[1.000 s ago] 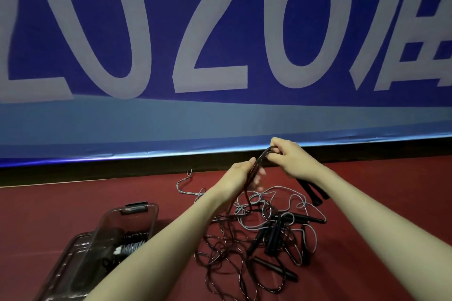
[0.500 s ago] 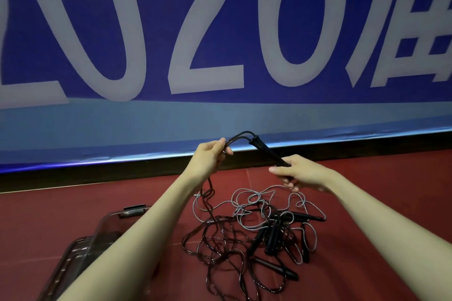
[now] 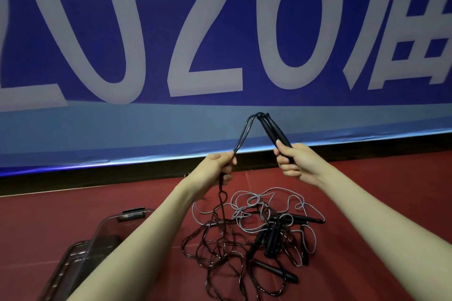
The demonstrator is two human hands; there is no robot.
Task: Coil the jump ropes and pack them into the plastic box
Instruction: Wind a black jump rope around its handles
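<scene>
A: Red floor [image 3: 367,190] underfoot, and nearest on the left sits the box [image 3: 80,259], lid [image 3: 133,211] tilted up, partly hidden by the forearm. What it holds I cannot tell.

B: And the ropes?

A: A tangle [image 3: 244,234] lies on the floor right of the box: dark cord, grey cord [image 3: 274,190], several black handles [image 3: 276,273] crossing each other. One dark rope [image 3: 244,129] is lifted out of it.

B: Held how?

A: Right hand [image 3: 297,161] is wrapped round what looks like both handles [image 3: 274,129] together, pointing up. Left hand [image 3: 217,166] is closed round the doubled cord just below them; the rest hangs down into the pile.

B: So which step?

A: Starting a coil, I'd judge. Next the left hand likely needs to draw cord up and lay loops against the handles.

B: Anything in the way?

A: The trailing cord runs through the heap, so it may drag the grey rope along or snag. The left arm also crosses over the box.

B: Farther back?

A: A black strip [image 3: 97,178] along the wall, then a blue banner [image 3: 220,32] with big pale numerals.
</scene>
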